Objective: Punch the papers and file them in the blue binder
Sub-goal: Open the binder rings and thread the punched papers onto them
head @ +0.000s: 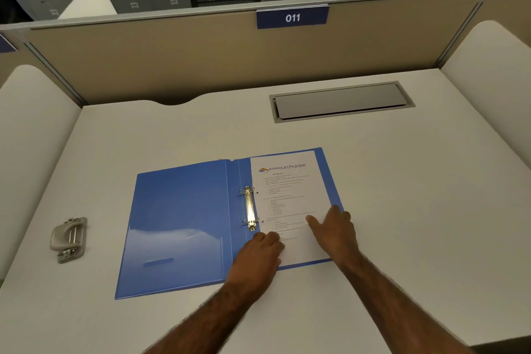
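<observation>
Lengthwise, papers [290, 204], top away, binder [184, 227] open

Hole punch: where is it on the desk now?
The hole punch sits at the desk's left side, apart from the open blue binder, untouched by either hand.

Both hands [296, 241] flat on papers [290, 198] in open blue binder [178, 224]; punch [69, 238] left.

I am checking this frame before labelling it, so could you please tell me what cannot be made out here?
- Head view: body text on the papers is too small.
- Whether the rings are closed: too small.
- Paper's near corners: covered by the left hand and right hand.
- Hole punch details: blurred.
</observation>
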